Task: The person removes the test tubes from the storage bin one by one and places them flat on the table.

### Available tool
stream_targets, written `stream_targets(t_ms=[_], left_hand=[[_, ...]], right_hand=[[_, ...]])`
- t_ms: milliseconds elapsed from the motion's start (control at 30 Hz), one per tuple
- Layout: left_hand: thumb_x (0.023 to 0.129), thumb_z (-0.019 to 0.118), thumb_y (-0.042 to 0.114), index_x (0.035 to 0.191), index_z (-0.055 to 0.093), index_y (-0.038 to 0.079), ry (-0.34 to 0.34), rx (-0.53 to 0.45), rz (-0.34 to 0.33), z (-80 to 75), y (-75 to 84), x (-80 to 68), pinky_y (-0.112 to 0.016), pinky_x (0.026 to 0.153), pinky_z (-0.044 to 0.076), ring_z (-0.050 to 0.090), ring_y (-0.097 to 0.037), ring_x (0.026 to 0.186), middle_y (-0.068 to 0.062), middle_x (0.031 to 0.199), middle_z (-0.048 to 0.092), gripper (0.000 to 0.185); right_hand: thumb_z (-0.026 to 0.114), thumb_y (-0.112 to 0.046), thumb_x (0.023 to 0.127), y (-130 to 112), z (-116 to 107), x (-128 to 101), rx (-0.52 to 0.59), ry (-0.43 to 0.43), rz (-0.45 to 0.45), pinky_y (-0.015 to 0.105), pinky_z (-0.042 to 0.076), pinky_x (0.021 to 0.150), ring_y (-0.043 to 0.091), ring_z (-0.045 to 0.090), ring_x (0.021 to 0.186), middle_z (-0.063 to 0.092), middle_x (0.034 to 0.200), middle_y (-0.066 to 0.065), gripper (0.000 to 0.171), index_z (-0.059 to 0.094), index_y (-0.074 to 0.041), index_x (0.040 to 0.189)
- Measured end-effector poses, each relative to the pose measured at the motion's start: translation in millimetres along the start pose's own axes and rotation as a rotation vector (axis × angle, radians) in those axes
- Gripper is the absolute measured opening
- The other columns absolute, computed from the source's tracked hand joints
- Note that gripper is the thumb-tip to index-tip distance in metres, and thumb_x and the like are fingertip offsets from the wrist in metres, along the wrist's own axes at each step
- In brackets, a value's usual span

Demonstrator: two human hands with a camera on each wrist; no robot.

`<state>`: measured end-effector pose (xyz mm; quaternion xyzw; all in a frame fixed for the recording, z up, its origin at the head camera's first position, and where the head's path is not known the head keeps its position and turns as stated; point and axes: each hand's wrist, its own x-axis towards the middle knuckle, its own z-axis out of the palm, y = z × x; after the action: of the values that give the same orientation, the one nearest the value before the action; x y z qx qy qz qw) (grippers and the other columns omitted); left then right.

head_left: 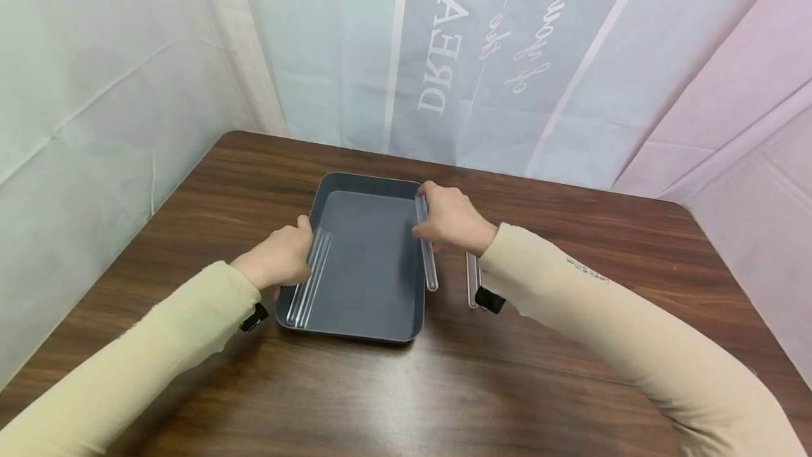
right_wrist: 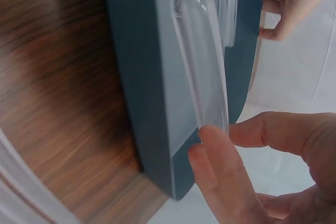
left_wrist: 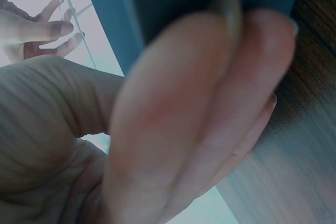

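The right hand [head_left: 452, 218] is pinching a clear test tube [head_left: 427, 249] by its far end, fingers and thumb curled round the glass. The tube is lying along the right rim of a dark grey tray [head_left: 368, 259], with its rounded near end sticking out just past the tray's near right corner. In the right wrist view the same test tube [right_wrist: 202, 61] is stretching away from the fingertips [right_wrist: 210, 145] over the tray's wall [right_wrist: 142, 77], its closed, domed end pointing away from the hand.

The left hand [head_left: 279, 258] is resting at the tray's left edge, about midway along it, with the fingers curled over the rim. Two more clear tubes [head_left: 309, 279] are lying side by side inside the tray, along its left wall, and the fingers are touching their far ends; whether the hand is actually gripping them or only the rim, I cannot tell. The left wrist view is mostly blurred fingers [left_wrist: 199, 114] pressed close to the grey tray [left_wrist: 157, 3], with wood grain showing beside it.

The tray is sitting near the middle of a dark wooden table [head_left: 571, 372], a little towards the far edge. Another clear tube [head_left: 471, 281] is lying on the table just right of the tray, partly hidden beneath the right forearm. Both arms are wearing pale cream sleeves [head_left: 603, 316], each with a small black strap at the wrist. Pale cloth sheets are hanging behind the table's far and left edges.
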<state>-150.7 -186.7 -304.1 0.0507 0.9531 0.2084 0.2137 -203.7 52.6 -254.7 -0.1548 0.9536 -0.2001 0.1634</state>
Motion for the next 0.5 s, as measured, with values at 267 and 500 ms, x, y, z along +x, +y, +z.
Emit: stream_targets(t_ms=[267, 500], left_hand=[[0.079, 0.05, -0.007, 0.141, 0.001, -0.02, -0.007, 0.011, -0.006, 0.9, -0.4, 0.9, -0.03, 0.035, 0.051, 0.058, -0.021, 0.034, -0.035, 0.078, 0.057, 0.079], [0.08, 0.049, -0.007, 0.14, 0.0, -0.021, -0.008, 0.011, 0.006, 1.4, -2.0, 1.2, -0.029, 0.036, 0.051, 0.058, -0.021, 0.034, -0.028, 0.069, 0.057, 0.079]], right_hand=[[0.064, -0.01, 0.082, 19.8, -2.5, -4.1, -0.02, 0.022, -0.029, 0.033, 0.055, 0.07, 0.014, 0.062, 0.047, 0.065, 0.067, 0.006, 0.064, 0.039, 0.0, 0.14], [0.064, -0.01, 0.084, 30.6, -2.4, -6.7, 0.021, 0.009, -0.012, 0.031, 0.054, 0.07, 0.027, 0.068, 0.057, 0.065, 0.066, 0.009, 0.063, 0.037, -0.001, 0.14]])
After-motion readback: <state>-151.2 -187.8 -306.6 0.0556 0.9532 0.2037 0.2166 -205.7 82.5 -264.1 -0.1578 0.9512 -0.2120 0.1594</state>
